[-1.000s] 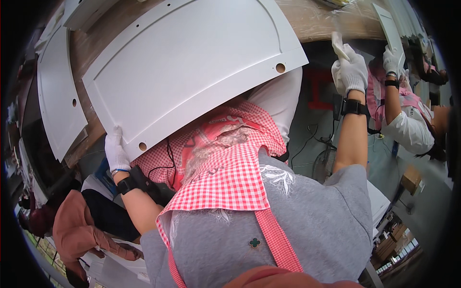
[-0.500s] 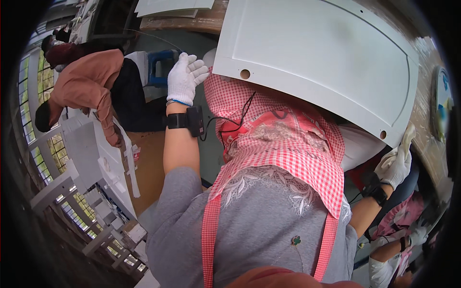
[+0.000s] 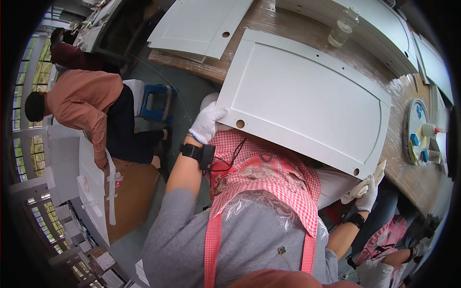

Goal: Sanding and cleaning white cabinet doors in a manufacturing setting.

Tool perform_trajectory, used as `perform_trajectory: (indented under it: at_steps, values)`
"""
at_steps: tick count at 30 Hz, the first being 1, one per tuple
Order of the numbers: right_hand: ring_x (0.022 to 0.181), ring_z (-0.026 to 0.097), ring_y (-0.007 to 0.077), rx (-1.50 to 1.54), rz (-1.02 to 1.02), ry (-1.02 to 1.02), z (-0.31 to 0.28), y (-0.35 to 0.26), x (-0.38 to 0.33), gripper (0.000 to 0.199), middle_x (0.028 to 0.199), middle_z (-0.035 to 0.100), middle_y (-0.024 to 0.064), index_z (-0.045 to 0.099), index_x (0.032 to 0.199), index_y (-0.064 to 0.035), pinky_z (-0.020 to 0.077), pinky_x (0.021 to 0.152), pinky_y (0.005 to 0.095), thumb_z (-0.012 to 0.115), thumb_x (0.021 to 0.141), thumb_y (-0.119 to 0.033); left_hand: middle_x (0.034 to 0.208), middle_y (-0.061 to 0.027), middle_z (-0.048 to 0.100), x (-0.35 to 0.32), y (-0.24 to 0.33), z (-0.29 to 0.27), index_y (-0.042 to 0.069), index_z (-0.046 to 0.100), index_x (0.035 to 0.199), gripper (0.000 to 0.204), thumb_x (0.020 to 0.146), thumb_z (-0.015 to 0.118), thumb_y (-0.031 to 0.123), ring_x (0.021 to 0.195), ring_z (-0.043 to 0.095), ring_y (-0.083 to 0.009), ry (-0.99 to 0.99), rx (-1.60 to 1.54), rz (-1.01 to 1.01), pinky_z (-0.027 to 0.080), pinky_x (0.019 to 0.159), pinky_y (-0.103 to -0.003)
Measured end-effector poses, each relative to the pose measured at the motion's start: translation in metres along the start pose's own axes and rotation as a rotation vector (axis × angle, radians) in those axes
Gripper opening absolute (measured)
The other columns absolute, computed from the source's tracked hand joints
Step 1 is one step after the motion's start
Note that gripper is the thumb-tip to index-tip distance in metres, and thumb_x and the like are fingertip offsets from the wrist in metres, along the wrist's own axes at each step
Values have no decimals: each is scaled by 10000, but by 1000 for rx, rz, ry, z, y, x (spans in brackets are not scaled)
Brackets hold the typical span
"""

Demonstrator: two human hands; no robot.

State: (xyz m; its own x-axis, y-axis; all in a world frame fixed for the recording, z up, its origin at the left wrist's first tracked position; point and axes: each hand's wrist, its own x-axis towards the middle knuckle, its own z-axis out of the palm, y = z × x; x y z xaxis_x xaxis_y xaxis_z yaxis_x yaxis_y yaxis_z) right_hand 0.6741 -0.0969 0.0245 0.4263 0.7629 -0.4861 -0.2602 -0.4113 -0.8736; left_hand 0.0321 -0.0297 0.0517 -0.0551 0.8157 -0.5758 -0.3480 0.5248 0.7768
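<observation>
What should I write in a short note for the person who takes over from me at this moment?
Left hand: white glove, gripping the near left corner of the white door panel.
Right hand: white glove, at the panel's near right corner, with a pale cloth in its fingers.
Panel: lies partly on the wooden table, its near edge over the lap, by the red checked apron.
Nearby: more white panels, a clear bottle, a round tray of small items.
Done: panel held at both corners.
Left: cannot tell from this view.

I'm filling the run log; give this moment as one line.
left hand: grips white door panel corner | right hand: holds cloth at panel's other corner | panel: over wooden table edge
</observation>
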Motion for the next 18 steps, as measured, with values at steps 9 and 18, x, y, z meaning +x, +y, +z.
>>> perform_trajectory:
  at_steps: [9, 18]
  values:
    - [917, 690, 154, 295, 79, -134, -25, 14, 18, 288, 1056, 691, 30, 617, 1324, -68, 576, 802, 325, 624, 1056, -175, 1354, -150, 655, -40, 30, 14, -59, 517, 1408, 598, 949, 788, 211, 1266, 634, -255, -175, 26, 355, 486, 1120, -413]
    - [922, 696, 168, 332, -115, -240, -17, -31, -19, 338, 1079, 703, 70, 597, 1316, -21, 582, 806, 319, 582, 1098, -278, 1316, -130, 661, -29, 83, 31, -60, 522, 1425, 597, 980, 772, 250, 1208, 628, -219, -243, 70, 523, 462, 1109, -368]
